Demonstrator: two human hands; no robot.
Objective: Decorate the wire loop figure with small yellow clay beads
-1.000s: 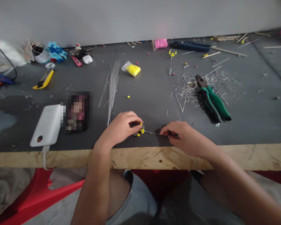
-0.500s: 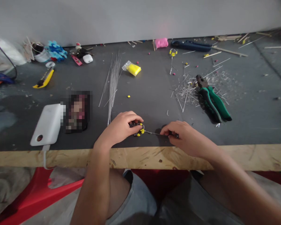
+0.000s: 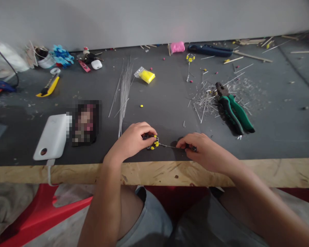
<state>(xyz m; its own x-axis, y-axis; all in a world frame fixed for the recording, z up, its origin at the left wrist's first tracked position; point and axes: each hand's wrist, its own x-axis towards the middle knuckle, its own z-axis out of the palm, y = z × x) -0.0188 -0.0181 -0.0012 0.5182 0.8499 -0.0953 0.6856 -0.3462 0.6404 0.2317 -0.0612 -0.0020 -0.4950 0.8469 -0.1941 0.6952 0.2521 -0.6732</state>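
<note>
My left hand point(image 3: 137, 139) is closed on a small wire flower point(image 3: 156, 144) with yellow beads or blobs along its loops; the palm side of it is hidden. A twisted wire stem point(image 3: 167, 146) runs from the flower to my right hand point(image 3: 199, 147), whose thumb and fingers pinch its far end. Something dark shows between those fingers, too small to name. Beyond my hands, a similar wire flower point(image 3: 190, 58) with yellow blobs lies on the table. Green-handled pliers point(image 3: 234, 109) rest to the right on a heap of cut wire bits point(image 3: 204, 99).
A bundle of straight wires point(image 3: 125, 89) lies ahead of my left hand, beside a bag of yellow clay point(image 3: 146, 75). To the left are a white power bank point(image 3: 51, 137), a blurred phone point(image 3: 85, 121) and a yellow cutter point(image 3: 50, 85). A pink packet point(image 3: 177, 47) sits near the wall.
</note>
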